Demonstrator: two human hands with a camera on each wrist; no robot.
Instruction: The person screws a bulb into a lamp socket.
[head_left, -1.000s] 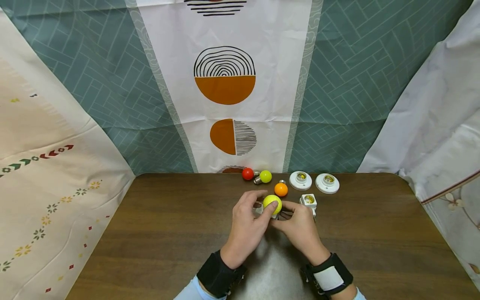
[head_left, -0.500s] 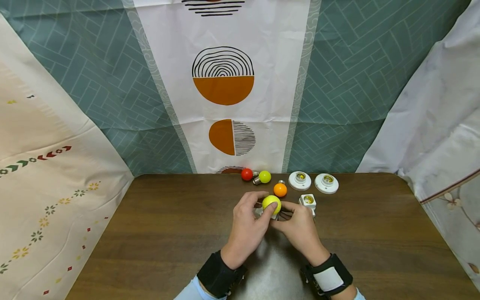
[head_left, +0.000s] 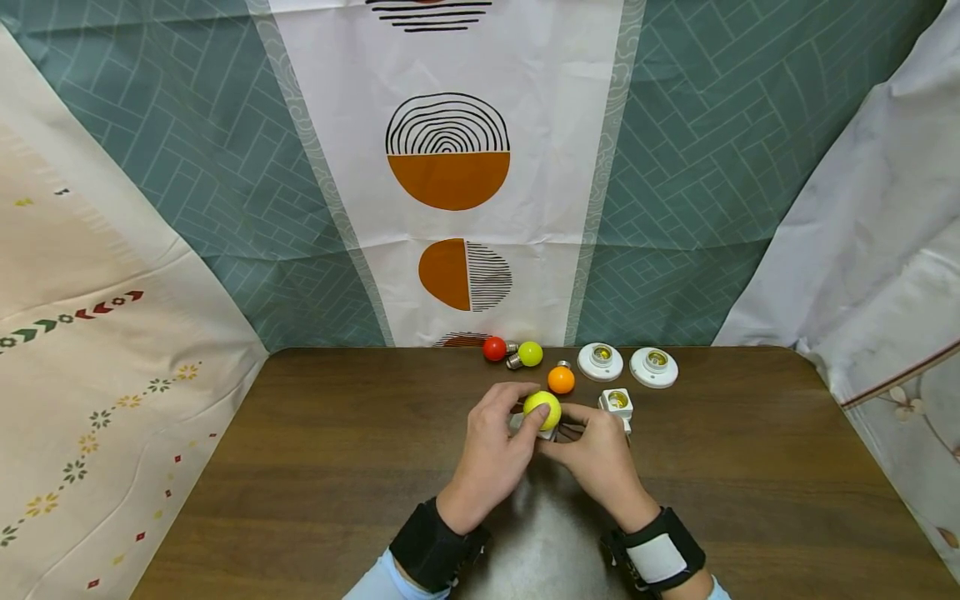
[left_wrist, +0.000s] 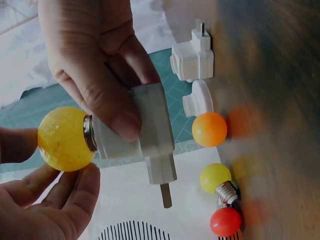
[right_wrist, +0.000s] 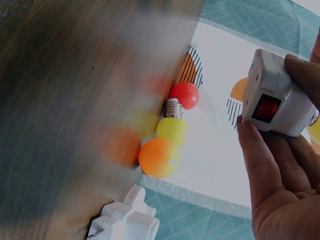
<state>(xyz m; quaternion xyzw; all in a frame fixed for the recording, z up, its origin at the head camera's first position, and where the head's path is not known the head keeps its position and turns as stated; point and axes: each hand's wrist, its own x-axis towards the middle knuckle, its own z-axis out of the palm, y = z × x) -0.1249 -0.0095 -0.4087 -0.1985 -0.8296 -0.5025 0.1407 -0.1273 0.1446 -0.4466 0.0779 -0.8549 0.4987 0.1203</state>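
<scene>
Above the table, my left hand (head_left: 491,450) pinches a round yellow light bulb (left_wrist: 65,140) between thumb and fingers. My right hand (head_left: 603,458) grips a white plug-in lamp socket (left_wrist: 156,122), which has a metal prong pointing down in the left wrist view. The bulb's metal collar sits at the socket's mouth, and its threads are mostly hidden inside. On the socket's side, a red rocker switch (right_wrist: 266,108) shows in the right wrist view. Just beyond the hands lies an orange bulb (head_left: 561,380).
Near the table's back edge lie a red bulb (head_left: 494,348) and a yellow-green bulb (head_left: 530,353). Two round white lamp holders (head_left: 600,362) stand to their right. Another white plug-in socket (head_left: 617,402) is right of the hands. A patterned cloth (head_left: 540,275) hangs behind the table (head_left: 360,467).
The left hand and the yellow bulb have shifted very slightly to the left. Both hands keep their hold, and the things on the table have not moved.
</scene>
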